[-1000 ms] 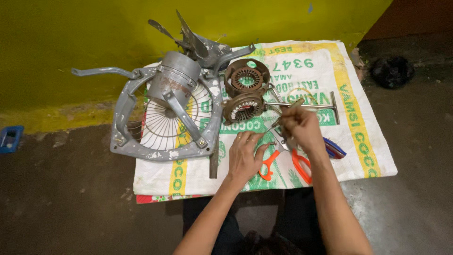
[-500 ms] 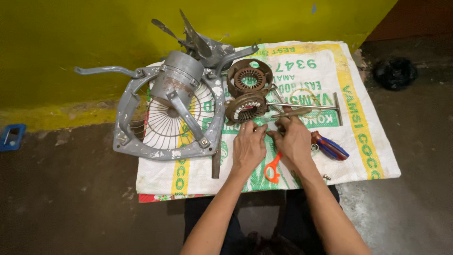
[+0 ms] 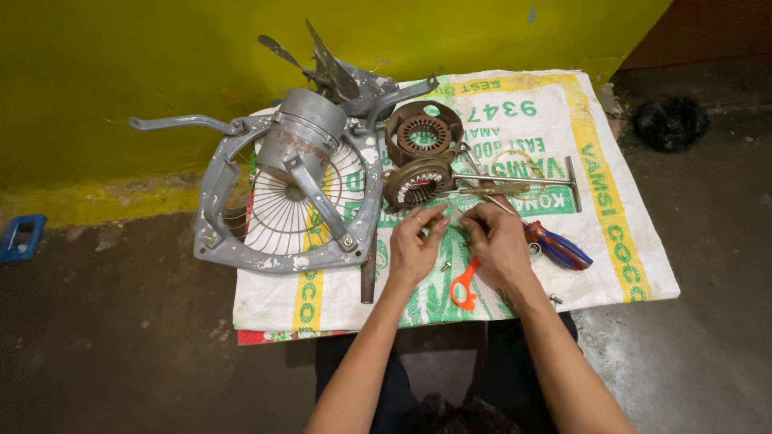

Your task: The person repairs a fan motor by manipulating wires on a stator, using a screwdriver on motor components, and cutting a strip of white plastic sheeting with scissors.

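A woven sack [image 3: 619,209] on the floor [image 3: 121,345] carries fan parts.

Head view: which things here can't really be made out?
- Whatever the left hand and right hand pinch: too small, covered by fingers.
- Orange-handled scissors: blades hidden under right hand.
- Blue object: cut by left edge.
- Black lump: too dark.

one package only: a flattened white woven sack [image 3: 563,137], centre to right of frame, spread on the floor. rectangular, yellow and green bands, green printed lettering. no labels, signs or screens elsewhere.
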